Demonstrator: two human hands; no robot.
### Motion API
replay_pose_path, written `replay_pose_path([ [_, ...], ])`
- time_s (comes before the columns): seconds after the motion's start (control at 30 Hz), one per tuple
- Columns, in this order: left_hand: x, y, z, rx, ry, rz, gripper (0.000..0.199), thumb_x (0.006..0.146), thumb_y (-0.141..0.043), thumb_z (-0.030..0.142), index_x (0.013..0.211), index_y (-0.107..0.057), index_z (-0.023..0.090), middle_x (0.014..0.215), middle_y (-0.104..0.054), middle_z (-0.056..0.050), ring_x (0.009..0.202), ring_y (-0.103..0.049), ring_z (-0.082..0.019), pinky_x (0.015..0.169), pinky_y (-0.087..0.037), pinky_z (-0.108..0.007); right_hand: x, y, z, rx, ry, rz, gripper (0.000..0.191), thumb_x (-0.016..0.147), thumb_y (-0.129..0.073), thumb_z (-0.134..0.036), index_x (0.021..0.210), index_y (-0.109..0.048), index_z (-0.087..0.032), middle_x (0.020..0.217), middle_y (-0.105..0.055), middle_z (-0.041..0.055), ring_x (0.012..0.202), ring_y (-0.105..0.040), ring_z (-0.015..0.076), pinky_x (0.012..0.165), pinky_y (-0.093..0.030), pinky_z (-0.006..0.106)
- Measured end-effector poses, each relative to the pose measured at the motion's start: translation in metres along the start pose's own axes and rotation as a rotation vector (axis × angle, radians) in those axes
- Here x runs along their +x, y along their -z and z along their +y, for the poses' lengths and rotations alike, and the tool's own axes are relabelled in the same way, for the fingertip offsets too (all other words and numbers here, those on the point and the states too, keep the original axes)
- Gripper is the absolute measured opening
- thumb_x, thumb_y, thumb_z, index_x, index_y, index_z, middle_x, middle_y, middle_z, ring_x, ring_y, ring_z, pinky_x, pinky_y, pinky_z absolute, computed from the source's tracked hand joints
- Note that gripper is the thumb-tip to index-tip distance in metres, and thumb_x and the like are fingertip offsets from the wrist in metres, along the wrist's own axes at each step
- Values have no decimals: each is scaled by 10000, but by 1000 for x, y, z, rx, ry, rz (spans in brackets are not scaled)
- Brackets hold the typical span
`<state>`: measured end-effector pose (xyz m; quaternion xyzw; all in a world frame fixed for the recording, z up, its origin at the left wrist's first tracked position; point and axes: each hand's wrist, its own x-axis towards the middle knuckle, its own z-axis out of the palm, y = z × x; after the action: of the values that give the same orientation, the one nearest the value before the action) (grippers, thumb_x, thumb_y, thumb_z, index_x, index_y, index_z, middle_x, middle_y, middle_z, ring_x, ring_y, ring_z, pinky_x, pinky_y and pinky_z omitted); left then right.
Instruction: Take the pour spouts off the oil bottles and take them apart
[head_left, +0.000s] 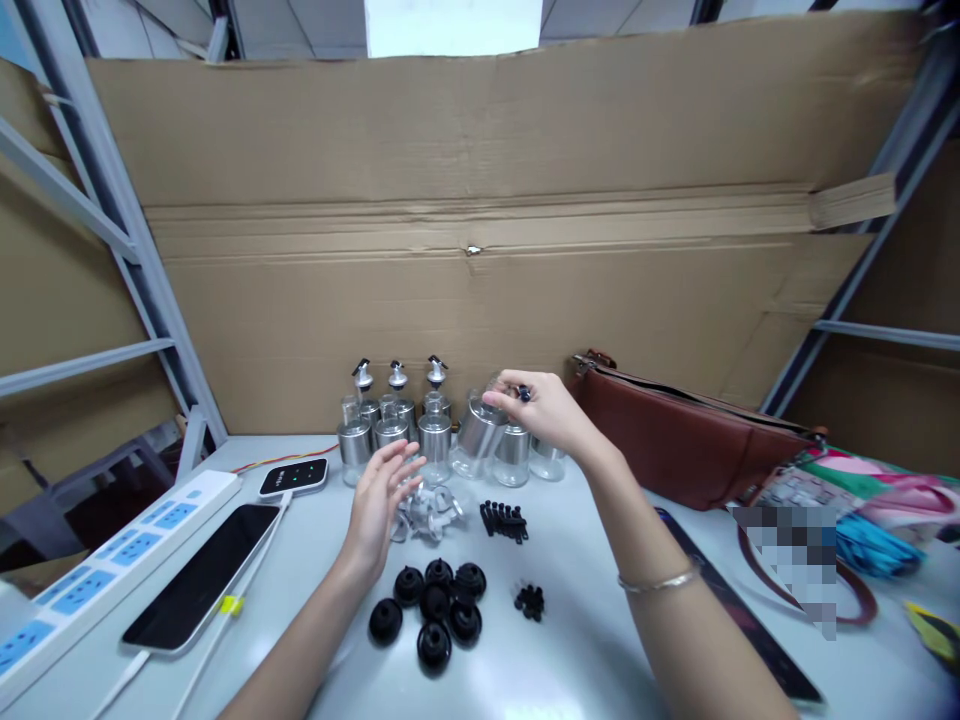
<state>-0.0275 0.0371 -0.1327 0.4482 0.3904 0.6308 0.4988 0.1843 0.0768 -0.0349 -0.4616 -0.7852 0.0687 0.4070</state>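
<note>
My right hand (536, 405) is closed around the neck of a clear glass bottle (478, 432) with a silver band. This bottle leans, its base at the level of the row behind the loose parts. My left hand (381, 500) is open with fingers apart, just in front of the bottles and beside a pile of clear plastic pieces (431, 515). Similar silver-banded bottles (354, 440) stand on both sides. Behind them, three bottles carry silver pump tops with black nozzles (397, 376). Nearer lie black round caps (435, 603), short black rods (504, 521) and tiny black pieces (530, 602).
On the left of the table (585, 640) are a white power strip (120, 560), a cabled phone (202, 575) and a small white device (294, 477). A brown bag (675, 430), a dark flat panel (742, 610) and colourful fabric (877, 500) are right. Cardboard (465, 300) walls the back.
</note>
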Motion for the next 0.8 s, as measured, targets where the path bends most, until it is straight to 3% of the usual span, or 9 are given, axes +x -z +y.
replay_pose_path([
  [0.1,7,7,-3,157,-149,124,330,819,-498,369,1088,-511,178,1270,-540,-130,1145,-556,-253,933,-470,-401,1,-5,5,-39,17,-20,256,805,-557,-384,639,-532,-190,597,-574,-7,568,-469,127,597,-315,245],
  [0.2,15,16,-7,319,-346,280,339,824,-500,348,1134,-494,212,1315,-490,-101,1261,-441,-243,1063,-356,-427,2,-11,9,-99,38,-27,213,827,-544,-371,698,-565,-203,688,-624,8,637,-524,147,612,-322,242],
  [0.27,22,24,-11,380,-400,345,399,839,-486,354,1216,-441,230,1373,-426,-93,1324,-354,-239,1117,-277,-432,2,-16,11,-155,32,-49,182,837,-544,-361,739,-583,-213,723,-643,13,669,-551,159,611,-321,240],
  [0.5,46,52,-29,475,-245,385,590,873,-431,420,1395,-271,196,1503,-225,-114,1403,-188,-252,1165,-130,-423,1,-40,14,-383,-29,-109,140,864,-531,-351,838,-620,-247,803,-695,31,752,-622,201,568,-289,245],
  [0.67,51,54,-31,474,-181,373,621,876,-419,351,1433,-216,163,1522,-193,-94,1411,-166,-215,1170,-108,-389,2,-51,18,-513,-111,-107,106,862,-535,-297,910,-616,-247,853,-704,39,802,-637,213,580,-312,248],
  [0.8,52,55,-33,471,-198,378,622,871,-430,325,1431,-227,148,1521,-196,-98,1407,-178,-215,1170,-116,-384,2,-56,21,-492,-162,-91,209,855,-509,-218,1045,-595,-229,910,-702,71,839,-640,230,623,-362,262],
])
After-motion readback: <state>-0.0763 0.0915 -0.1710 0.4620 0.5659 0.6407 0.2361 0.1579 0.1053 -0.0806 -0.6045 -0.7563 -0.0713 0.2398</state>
